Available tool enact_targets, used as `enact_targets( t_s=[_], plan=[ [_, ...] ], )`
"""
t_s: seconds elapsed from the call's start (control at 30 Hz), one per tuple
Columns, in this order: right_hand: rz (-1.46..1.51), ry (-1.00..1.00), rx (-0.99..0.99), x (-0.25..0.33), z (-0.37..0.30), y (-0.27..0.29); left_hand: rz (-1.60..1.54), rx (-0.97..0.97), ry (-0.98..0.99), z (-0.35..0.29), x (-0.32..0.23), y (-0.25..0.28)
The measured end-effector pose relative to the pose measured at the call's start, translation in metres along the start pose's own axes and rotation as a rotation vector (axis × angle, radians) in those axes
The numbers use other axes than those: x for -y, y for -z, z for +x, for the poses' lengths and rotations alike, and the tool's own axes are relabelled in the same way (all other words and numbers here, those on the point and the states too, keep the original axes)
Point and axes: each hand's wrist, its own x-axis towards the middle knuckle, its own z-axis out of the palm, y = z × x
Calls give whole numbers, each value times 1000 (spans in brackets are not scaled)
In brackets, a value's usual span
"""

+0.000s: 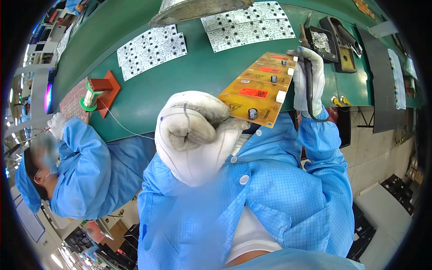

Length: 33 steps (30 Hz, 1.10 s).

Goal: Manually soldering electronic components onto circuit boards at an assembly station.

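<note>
My left hand (193, 135), in a white glove, is closed at the near left end of a yellow circuit board panel (245, 92). The panel is tilted in front of my chest and carries black round components, white connectors and red labels. My gloved right hand (314, 81) is closed around a soldering iron (304, 39), its tip pointing away from me and its black cable hanging past the wrist. The fingers of that hand also meet the panel's far right corner. A thin wire runs from a solder spool (91, 98) toward my left hand.
White component-filled boards (153, 50) and more white panels (247, 26) lie on the green bench (198, 67). A metal hood (193, 10) hangs above. At right stand a black tray (321, 42) and an iron stand (344, 49). A co-worker (90, 166) is at left.
</note>
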Motion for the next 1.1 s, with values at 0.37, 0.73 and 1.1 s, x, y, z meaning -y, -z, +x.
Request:
enact_targets(
  t_s=[0.37, 0.73, 1.1],
  plan=[
    [22, -21, -49, 4, -4, 0, 26, -146, -8, -5, 10, -11],
    [-505, 287, 180, 34, 8, 3, 595, -35, 532, -26, 117, 39],
    [-167, -8, 507, 57, 66, 0, 814, 86, -2, -24, 104, -10]
  ],
)
